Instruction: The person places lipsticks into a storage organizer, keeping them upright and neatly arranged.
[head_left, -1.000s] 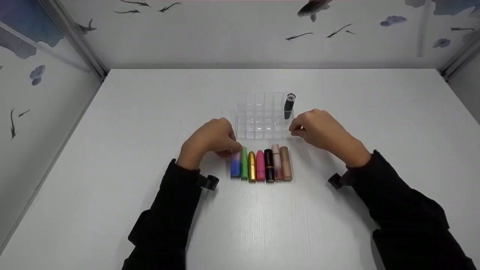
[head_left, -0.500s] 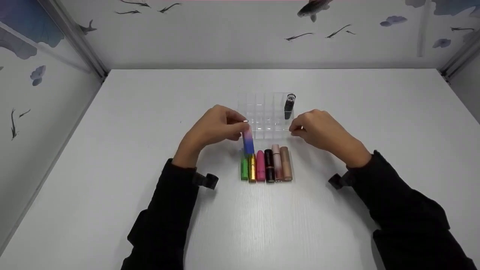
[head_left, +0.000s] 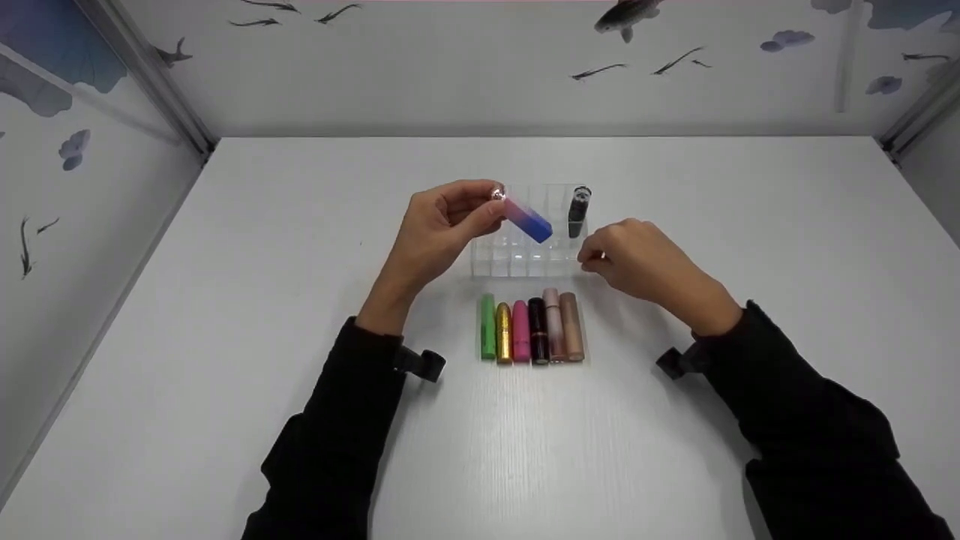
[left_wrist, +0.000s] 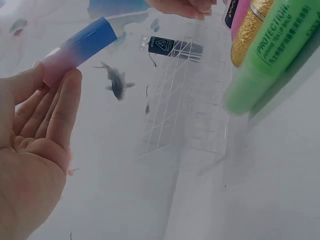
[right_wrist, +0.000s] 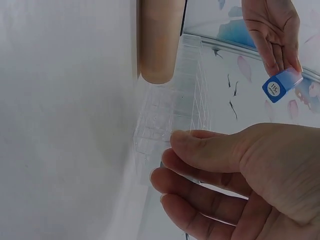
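My left hand (head_left: 442, 225) pinches a pink-to-blue lipstick (head_left: 529, 220) by its pink end between thumb and fingers, tilted above the clear organizer (head_left: 495, 268). In the right wrist view its blue base (right_wrist: 274, 90) shows a round label. My right hand (head_left: 634, 255) holds the organizer's near right corner, thumb and fingers curled at its edge. A black tube with a clear end (head_left: 577, 214) stands in the organizer's back right compartment. In front lie a green balm tube (head_left: 488, 326), a gold lipstick (head_left: 504, 334) and a pink tube (head_left: 521, 331).
Right of the pink tube lie a black tube (head_left: 538, 331), a pale pink gloss tube (head_left: 553, 326) and a beige tube (head_left: 571, 326), side by side. The white table (head_left: 480, 450) meets a patterned back wall (head_left: 450, 75) behind the organizer.
My left hand has picked the pink-to-blue lipstick from the row's left end, raised it and carried it forward and right over the organizer, tilting it. My right hand has stayed put.
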